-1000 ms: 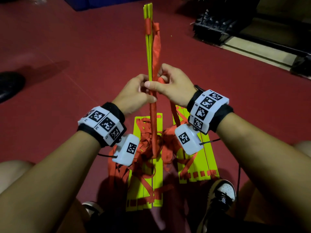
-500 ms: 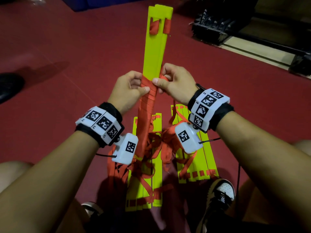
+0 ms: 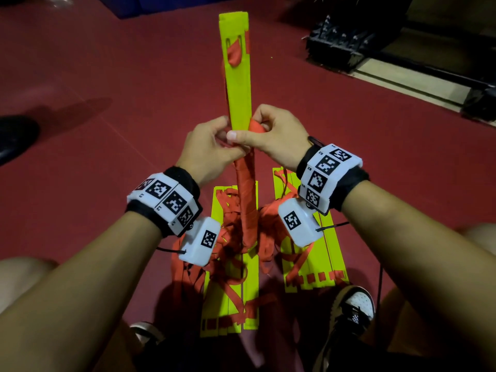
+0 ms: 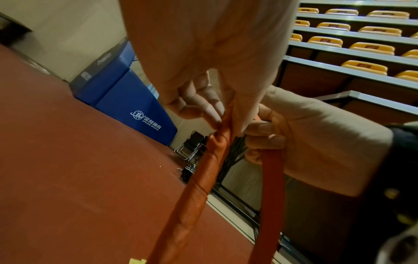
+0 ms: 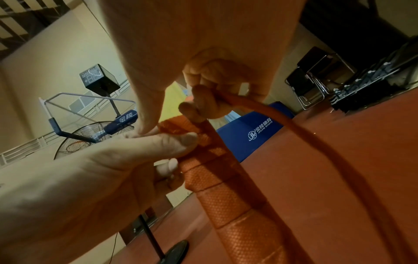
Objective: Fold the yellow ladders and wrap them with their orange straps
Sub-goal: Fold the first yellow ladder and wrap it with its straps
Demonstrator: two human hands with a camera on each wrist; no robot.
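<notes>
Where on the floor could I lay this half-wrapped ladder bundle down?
Bare red floor lies left of the upright yellow ladder bundle, and more lies right of it, short of the black equipment. Crowded: two flat yellow ladder stacks with tangled orange straps between your feet.

The head view looks steeply down from above onto both forearms, the red floor [image 3: 80, 84] and the bundle of yellow slats [image 3: 237, 73] standing in the middle of the frame, with the left hand [image 3: 206, 151] and right hand [image 3: 276, 135] meeting just above centre. The left wrist view sits very close under its own palm, looking along the fingers [image 4: 203, 101] and upward past them to rows of seats [image 4: 361, 50] at upper right. The right wrist view is equally close, facing a wall at upper left, and both wrist views share the wrapped orange strap [image 5: 226, 200] and a blue mat [image 4: 126, 96].
</notes>
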